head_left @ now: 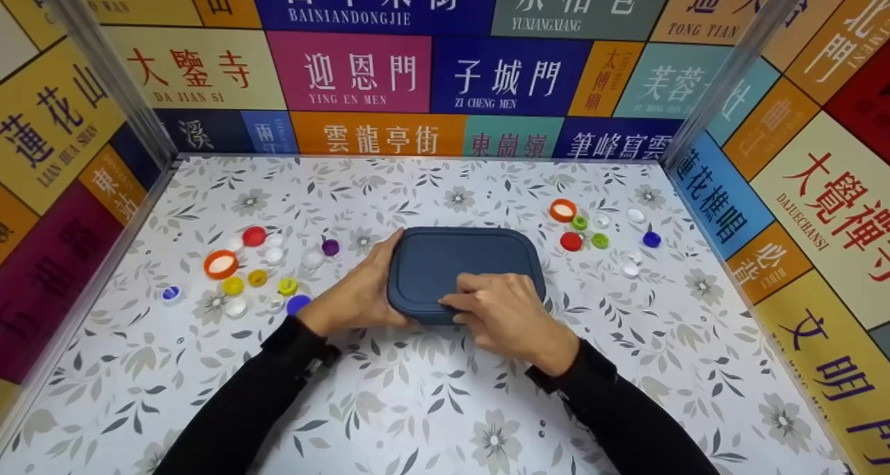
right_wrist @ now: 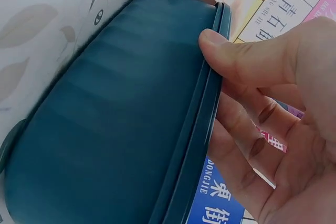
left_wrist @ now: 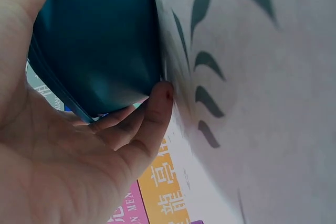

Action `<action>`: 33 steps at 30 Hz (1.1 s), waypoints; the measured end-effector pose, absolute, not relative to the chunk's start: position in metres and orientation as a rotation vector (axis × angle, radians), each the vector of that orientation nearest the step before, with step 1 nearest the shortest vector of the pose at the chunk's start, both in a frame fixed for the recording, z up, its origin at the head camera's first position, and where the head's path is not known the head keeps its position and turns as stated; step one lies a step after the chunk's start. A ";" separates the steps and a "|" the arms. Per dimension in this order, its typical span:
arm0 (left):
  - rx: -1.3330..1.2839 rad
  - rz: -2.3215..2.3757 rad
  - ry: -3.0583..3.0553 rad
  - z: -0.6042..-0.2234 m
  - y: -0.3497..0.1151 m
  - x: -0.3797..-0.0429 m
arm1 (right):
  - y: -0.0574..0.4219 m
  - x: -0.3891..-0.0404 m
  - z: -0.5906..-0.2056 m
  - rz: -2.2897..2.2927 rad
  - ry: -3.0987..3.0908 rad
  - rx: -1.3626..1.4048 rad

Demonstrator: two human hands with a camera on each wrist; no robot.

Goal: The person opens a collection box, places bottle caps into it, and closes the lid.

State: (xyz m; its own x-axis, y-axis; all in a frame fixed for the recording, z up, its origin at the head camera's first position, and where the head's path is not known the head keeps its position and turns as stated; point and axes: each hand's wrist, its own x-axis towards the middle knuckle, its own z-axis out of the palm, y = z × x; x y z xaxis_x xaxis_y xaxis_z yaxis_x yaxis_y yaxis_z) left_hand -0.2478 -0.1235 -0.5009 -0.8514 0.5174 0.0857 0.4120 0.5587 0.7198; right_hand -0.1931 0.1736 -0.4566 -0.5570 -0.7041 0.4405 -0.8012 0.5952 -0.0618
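Observation:
A dark blue rectangular lunch box (head_left: 445,256) with rounded corners stands on the patterned tabletop, its lid on. My left hand (head_left: 361,287) grips its left end, with the thumb at the front and the fingers around toward the back. In the left wrist view, that hand (left_wrist: 68,145) wraps the box's side (left_wrist: 105,40), one fingertip low by the table. Over the front of the lid, my right hand (head_left: 504,315) pinches the edge. The right wrist view shows the thumb of this hand (right_wrist: 268,103) against the lid's rim (right_wrist: 191,124), with the other fingers bent over the top.
Small bottle caps lie scattered on both sides. To the left are an orange cap (head_left: 220,264), a red cap (head_left: 254,236), a purple cap (head_left: 330,247) and several others. An orange cap (head_left: 562,211) and a blue cap (head_left: 651,239) lie right. Printed panels (head_left: 361,71) enclose the table.

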 end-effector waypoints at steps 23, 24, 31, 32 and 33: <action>0.871 1.221 2.632 -0.502 -0.131 -0.252 | 0.174 -0.192 -0.430 0.217 -2.446 1.155; 0.862 1.222 2.626 -0.502 -0.131 -0.252 | 0.174 -0.193 -0.429 0.216 -2.443 1.152; 0.726 1.230 2.566 -0.494 -0.133 -0.248 | 0.173 -0.194 -0.423 0.195 -2.405 1.128; 0.707 1.225 2.560 -0.492 -0.134 -0.248 | 0.173 -0.194 -0.423 0.200 -2.408 1.126; 0.689 1.219 2.555 -0.491 -0.135 -0.248 | 0.173 -0.194 -0.422 0.204 -2.414 1.124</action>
